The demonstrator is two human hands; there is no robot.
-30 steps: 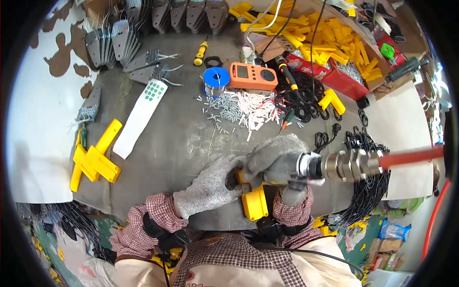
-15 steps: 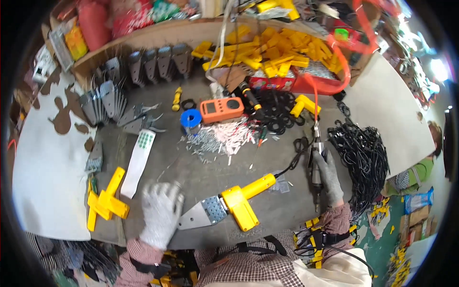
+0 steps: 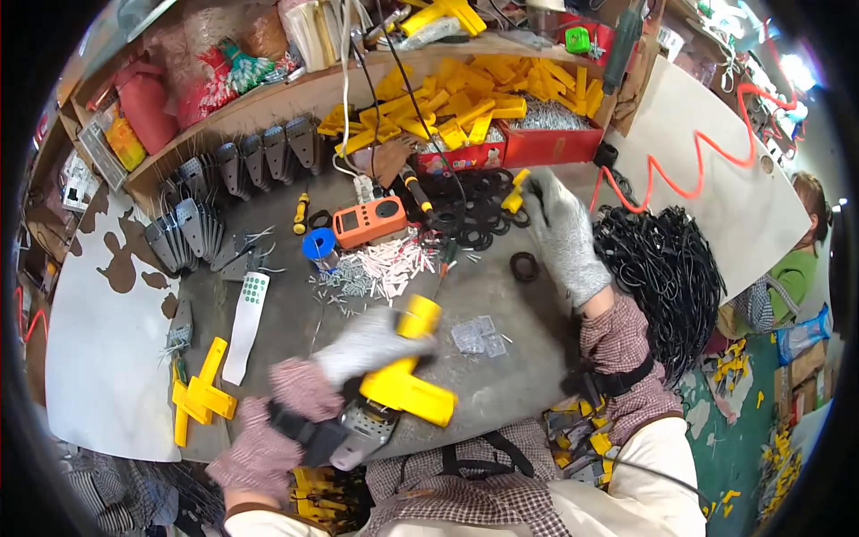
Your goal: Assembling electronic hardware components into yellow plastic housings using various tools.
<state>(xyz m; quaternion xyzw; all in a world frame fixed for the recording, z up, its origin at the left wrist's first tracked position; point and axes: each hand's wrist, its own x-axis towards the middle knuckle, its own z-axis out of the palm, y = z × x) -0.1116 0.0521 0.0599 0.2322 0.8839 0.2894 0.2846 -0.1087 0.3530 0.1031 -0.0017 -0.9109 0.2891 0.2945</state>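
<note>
Nearest: checked apron [image 3: 483,506] at lower edge. Just above it, left hand [image 3: 358,345], blurred, wrapped round yellow unit [image 3: 410,396]; fingers closed on its handle, yellow end sticking out past the hand. Unit is tilted over the near edge of table [image 3: 501,394], metal plate [image 3: 365,437] pointing down toward the apron, beside left sleeve.

Crossed yellow parts [image 3: 208,394] lie on the left, white strip [image 3: 246,331] near them. Clear plastic bits [image 3: 479,336] lie mid-table, right of the unit.

Right hand [image 3: 568,246] stretched out farther, fingers bent at small yellow piece [image 3: 514,191], which is partly hidden; can't tell if pinched or only touched. Single black ring [image 3: 524,266] below that hand, black cable bundle [image 3: 662,286] just right of its wrist.

Beyond mid-table: pale sleeves [image 3: 394,267] and screws [image 3: 340,294] in a loose spread, blue spool [image 3: 319,249] and orange meter [image 3: 369,222] behind. Black ring pile [image 3: 470,215] right of meter.

Far side: red boxes [image 3: 555,146], yellow heap [image 3: 465,94] behind and above them, grey plates [image 3: 268,161] standing in a row at left. Red coiled hose [image 3: 702,170] far right.
</note>
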